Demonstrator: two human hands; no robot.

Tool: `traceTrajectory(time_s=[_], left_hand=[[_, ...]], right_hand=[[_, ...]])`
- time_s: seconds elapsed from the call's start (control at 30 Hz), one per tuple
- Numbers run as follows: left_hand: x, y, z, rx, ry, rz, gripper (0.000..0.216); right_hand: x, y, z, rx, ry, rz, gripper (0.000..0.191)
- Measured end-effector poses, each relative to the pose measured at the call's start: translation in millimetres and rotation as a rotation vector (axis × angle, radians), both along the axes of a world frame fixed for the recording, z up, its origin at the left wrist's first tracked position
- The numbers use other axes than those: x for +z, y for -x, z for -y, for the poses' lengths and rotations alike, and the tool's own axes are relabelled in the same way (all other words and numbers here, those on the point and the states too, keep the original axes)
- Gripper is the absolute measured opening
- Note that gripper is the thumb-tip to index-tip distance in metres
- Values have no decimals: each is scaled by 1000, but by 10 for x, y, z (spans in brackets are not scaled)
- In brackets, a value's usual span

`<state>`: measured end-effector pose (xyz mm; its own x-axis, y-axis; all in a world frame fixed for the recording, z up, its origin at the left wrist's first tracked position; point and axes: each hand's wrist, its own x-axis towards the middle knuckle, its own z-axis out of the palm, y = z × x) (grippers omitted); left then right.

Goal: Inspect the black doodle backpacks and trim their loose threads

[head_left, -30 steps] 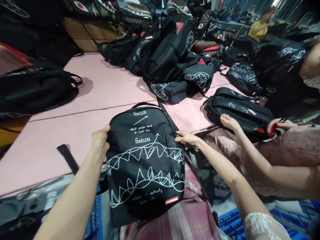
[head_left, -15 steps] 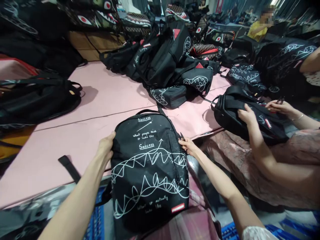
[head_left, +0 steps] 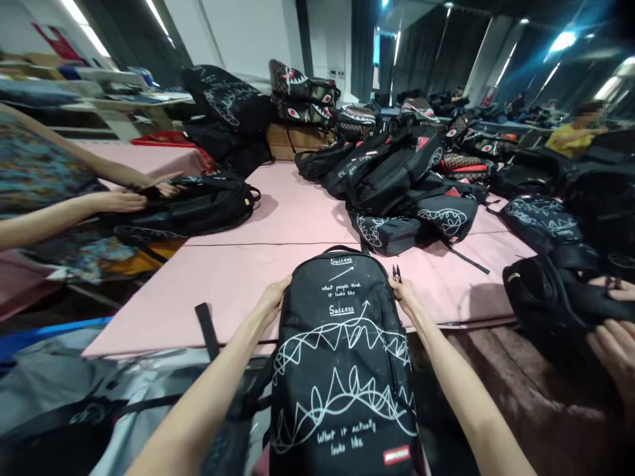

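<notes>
Between the two sets of fingers is a black backpack (head_left: 342, 357), its front toward the wearer, a tall rounded shape in smooth, matte fabric with a loop handle (head_left: 342, 249) on top. White lettering and looping, jagged lines run across it, and a small red label (head_left: 397, 455) sits well below the right fingers (head_left: 397, 285). These are closed on the upper right edge and also hold slim dark snips (head_left: 396, 272), whose blades seem slightly parted, though they are small. The left fingers (head_left: 284, 285) are closed on the opposite edge. Left of them, a flat webbing strap (head_left: 207, 330) crosses the near edge of the smooth pink desk (head_left: 223, 277). Farther left, a co-worker's hands (head_left: 124, 199) touch a slouched black bag (head_left: 198, 208); right of the right fingers, another person's hand (head_left: 615, 344) is at a dark, bulky bag (head_left: 540, 291). Beyond the right fingers lies a heap of soft backpacks (head_left: 381, 182). Past it, a brown box (head_left: 297, 142) bears boxy, toothy-patterned bags (head_left: 302, 92).
</notes>
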<state>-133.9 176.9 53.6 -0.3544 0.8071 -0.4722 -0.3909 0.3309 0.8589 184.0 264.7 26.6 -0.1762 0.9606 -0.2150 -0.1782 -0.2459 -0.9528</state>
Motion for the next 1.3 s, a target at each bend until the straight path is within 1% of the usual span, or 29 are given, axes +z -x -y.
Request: traceTrajectory(time_s=[0.07,0.17,0.27,0.37,0.47,0.57,0.63,0.73,0.8,0.87,0.93,1.0,1.03,1.07,1.13,1.17,1.2,1.23,1.27,1.3], left_hand=[[29,40,32,-15,-17,10,13],[17,64,48,-23,-34,26,13],[-12,64,13,-31,-34,27,13],[-3,49,-18,-7,-24,17,12],[64,24,-7,-1,-34,-2,14],[184,-7,12,-88,-86,-88,14],[277,-19,-15,-168,-132,-145,23],[417,0,-114,-224,-152,-179,36],[519,32,-148,-241,-154,-200,36],[623,63,-71,-255,-169,-223,30],[702,84,161,-289,-211,-256,24],[721,88,535,-374,-253,-319,20],[701,81,756,-442,-262,-353,19],[661,65,984,-525,-263,-382,17],[525,5,1420,-714,-255,-421,11],[435,-37,1609,-806,-250,-435,9],[335,-82,1768,-872,-247,-457,6],[232,-124,1894,-895,-243,-484,6],[131,-158,1985,-870,-232,-514,8],[41,-180,2043,-793,-214,-542,12]], right_hand=[[-4,7,9,38,41,-22,45],[-4,-24,90,59,90,-48,46],[30,-74,155,52,108,-68,44],[79,-124,189,51,103,-75,44],[128,-162,212,49,78,-56,44],[204,-166,162,39,32,-7,45],[285,-115,51,22,-6,40,45],[475,53,-168,-8,-64,97,42],[652,157,-250,-5,-109,130,37],[841,170,-205,41,-167,170,36],[989,61,3,112,-232,209,38],[1038,-134,375,242,-296,239,33],[1013,-240,611,367,-326,265,28],[955,-337,866,531,-346,302,24],[747,-483,1386,872,-376,413,14],[610,-529,1624,966,-397,494,9],[463,-559,1831,993,-428,591,9],[316,-576,2000,967,-460,685,15],[181,-585,2124,916,-488,765,20],[69,-589,2206,870,-509,824,23]])
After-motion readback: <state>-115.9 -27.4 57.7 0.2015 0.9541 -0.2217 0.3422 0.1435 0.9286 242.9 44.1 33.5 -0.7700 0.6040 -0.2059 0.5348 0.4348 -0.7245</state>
